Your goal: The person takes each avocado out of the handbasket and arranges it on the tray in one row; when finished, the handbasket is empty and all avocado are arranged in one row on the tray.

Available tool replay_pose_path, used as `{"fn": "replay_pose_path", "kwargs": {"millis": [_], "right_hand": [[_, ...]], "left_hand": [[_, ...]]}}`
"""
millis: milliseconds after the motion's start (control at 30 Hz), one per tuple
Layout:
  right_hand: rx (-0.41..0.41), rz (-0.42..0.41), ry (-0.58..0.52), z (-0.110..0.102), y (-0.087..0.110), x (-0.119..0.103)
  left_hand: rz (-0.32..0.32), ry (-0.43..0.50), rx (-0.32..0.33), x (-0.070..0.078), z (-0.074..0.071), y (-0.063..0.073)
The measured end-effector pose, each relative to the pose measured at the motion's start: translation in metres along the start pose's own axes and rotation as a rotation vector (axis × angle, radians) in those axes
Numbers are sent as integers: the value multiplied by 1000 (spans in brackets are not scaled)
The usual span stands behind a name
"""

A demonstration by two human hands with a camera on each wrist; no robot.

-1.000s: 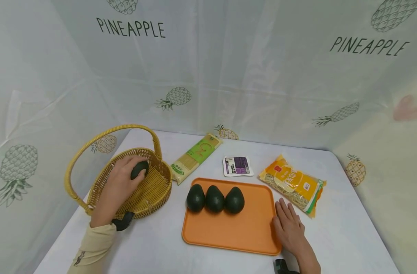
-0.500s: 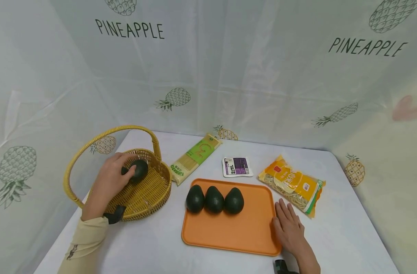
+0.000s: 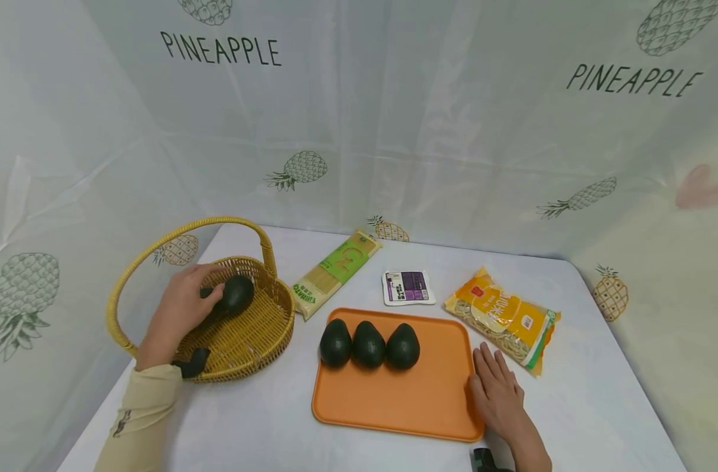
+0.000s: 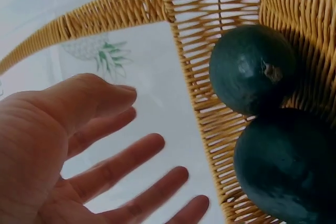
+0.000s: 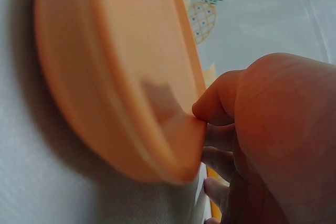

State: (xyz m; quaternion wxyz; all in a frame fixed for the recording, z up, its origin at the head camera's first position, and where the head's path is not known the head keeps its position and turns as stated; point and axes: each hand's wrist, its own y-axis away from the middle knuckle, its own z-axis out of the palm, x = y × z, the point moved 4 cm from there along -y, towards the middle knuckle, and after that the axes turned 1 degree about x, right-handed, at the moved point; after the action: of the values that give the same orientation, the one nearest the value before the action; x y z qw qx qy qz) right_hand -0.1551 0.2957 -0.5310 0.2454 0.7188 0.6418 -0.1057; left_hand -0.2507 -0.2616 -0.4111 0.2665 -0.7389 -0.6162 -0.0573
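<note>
At the basket (image 3: pixel 249 337), the left hand (image 3: pixel 182 303) spreads empty fingers; rightward, the right hand (image 3: pixel 499 392) lies straight-fingered. Snagging the handle (image 3: pixel 267 252) could spill 2 avocados (image 4: pixel 252 69).

Left of the frame's centre, the left hand (image 3: pixel 183 299) holds its fingers apart; lower right, the right hand's (image 3: pixel 498 393) fingers extend.

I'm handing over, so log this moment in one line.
left hand: empty, at basket; inside: two avocados; right hand: touching tray; on tray: three avocados

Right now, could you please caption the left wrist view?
An empty left hand near two dark avocados in a wicker basket.
</note>
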Motion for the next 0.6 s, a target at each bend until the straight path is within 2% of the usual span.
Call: {"fn": "replay_pose_path", "kwargs": {"millis": [233,300,467,600], "right_hand": [[-29,23,-9,1,-1,1],[-27,21,-8,1,-1,1],[-20,18,-6,1,-1,1],[-21,22,-3,2,-2,1]], "left_hand": [[-73,-58,-148,-19,11,-2],[-66,-71,-191,-23,15,-1],[-33,-91,-247,-28,22,0],[-62,-98,-289,-25,22,3]]}}
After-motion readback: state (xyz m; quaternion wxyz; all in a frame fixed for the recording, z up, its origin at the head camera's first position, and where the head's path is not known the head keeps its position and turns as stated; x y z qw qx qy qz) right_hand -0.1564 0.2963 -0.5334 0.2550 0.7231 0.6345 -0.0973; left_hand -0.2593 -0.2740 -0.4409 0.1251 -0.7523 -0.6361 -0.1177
